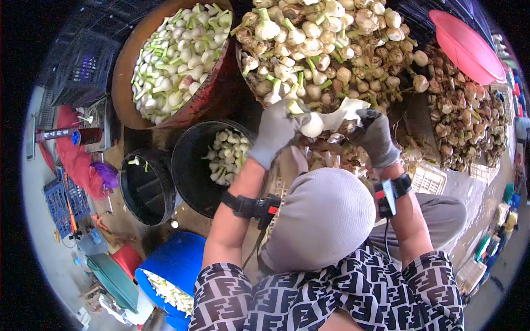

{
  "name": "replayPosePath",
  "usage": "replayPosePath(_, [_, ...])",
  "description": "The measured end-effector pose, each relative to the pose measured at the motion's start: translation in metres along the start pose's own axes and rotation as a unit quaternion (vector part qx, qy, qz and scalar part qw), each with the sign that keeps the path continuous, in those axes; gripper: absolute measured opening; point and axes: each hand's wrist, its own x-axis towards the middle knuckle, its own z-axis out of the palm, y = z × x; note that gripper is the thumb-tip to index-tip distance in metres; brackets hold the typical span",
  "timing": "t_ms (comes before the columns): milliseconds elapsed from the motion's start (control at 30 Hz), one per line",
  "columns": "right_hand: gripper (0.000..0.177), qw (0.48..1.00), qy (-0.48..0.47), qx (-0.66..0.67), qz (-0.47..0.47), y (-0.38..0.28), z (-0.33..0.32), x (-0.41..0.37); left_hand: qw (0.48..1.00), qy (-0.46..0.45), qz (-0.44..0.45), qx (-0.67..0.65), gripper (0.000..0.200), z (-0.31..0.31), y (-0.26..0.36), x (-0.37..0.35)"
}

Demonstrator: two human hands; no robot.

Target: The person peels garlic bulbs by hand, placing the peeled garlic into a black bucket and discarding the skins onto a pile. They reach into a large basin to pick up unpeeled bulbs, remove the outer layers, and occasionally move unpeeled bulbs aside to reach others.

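My left hand (274,131), in a grey glove, is closed round the green-white stem end of a garlic bulb (312,126). The bulb is white and smooth, and faces right. My right hand (377,139), gloved too, pinches a pale strip of garlic skin (346,112) that stretches from beside the bulb. Just beyond both hands lies a heap of unpeeled garlic (342,52) with brown, loose skins. Shed skins (326,159) lie below the hands, partly hidden by my knee.
Peeled garlic fills a large rusty tub (122,83) at upper left. A black bucket (190,176) holds more bulbs, beside a smaller black bucket (144,193). A blue barrel (185,256) stands lower left. A pink basin (464,47) and more garlic (469,118) are at right.
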Motion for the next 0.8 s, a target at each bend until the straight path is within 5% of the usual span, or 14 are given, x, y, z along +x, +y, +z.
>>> replayPosePath(33, [0.013,0.985,0.007,-0.157,-0.07,-0.003,-0.012,-0.003,0.995,-0.032,0.016,-0.089,0.017,-0.002,-0.004,0.0])
replayPosePath(100, [0.042,0.963,0.056,-0.221,-0.142,0.009,-0.028,-0.019,0.959,-0.091,0.044,-0.264,0.012,-0.007,-0.009,0.001])
replayPosePath(167, [0.039,0.927,0.057,-0.313,-0.199,0.01,-0.043,-0.034,0.937,-0.121,0.04,-0.326,0.019,-0.015,-0.008,0.0])
replayPosePath(333, [0.023,0.978,0.078,-0.187,0.041,0.005,-0.056,-0.07,0.852,-0.076,0.054,-0.515,0.029,-0.016,-0.036,0.004])
replayPosePath(433, [0.016,0.992,0.018,-0.078,0.099,0.014,-0.069,-0.088,0.775,0.005,0.005,-0.632,0.036,-0.036,-0.043,0.007])
replayPosePath(467, [0.017,0.866,-0.168,-0.469,0.032,0.037,-0.093,-0.089,0.765,0.011,-0.021,-0.644,0.036,-0.042,-0.048,0.007])
replayPosePath(533, [0.043,0.844,-0.174,-0.49,0.13,0.033,-0.076,-0.085,0.745,0.008,-0.078,-0.662,0.036,-0.045,-0.051,0.009])
replayPosePath(567, [0.051,0.7,-0.159,-0.697,0.007,0.004,-0.044,-0.08,0.735,-0.003,-0.11,-0.669,0.036,-0.043,-0.058,0.009])
replayPosePath(633, [0.054,0.849,-0.108,-0.515,0.047,-0.017,-0.029,-0.051,0.674,-0.088,-0.132,-0.721,0.035,-0.034,-0.077,0.011])
replayPosePath(700, [0.051,0.915,-0.055,-0.399,-0.035,-0.032,-0.002,-0.026,0.735,0.002,-0.203,-0.646,0.036,-0.015,-0.043,0.003])
replayPosePath(733, [0.05,0.918,-0.056,-0.389,-0.055,-0.037,0.012,-0.017,0.885,-0.027,-0.104,-0.454,0.036,-0.01,-0.029,-0.001])
replayPosePath(767, [0.049,0.92,-0.057,-0.38,-0.075,-0.041,0.025,-0.008,0.972,-0.054,0.005,-0.23,0.036,-0.007,-0.017,-0.007])
replayPosePath(800, [0.047,0.922,-0.059,-0.371,-0.096,-0.042,0.031,-0.001,0.99,-0.077,0.115,0.008,0.036,-0.003,-0.011,-0.009])
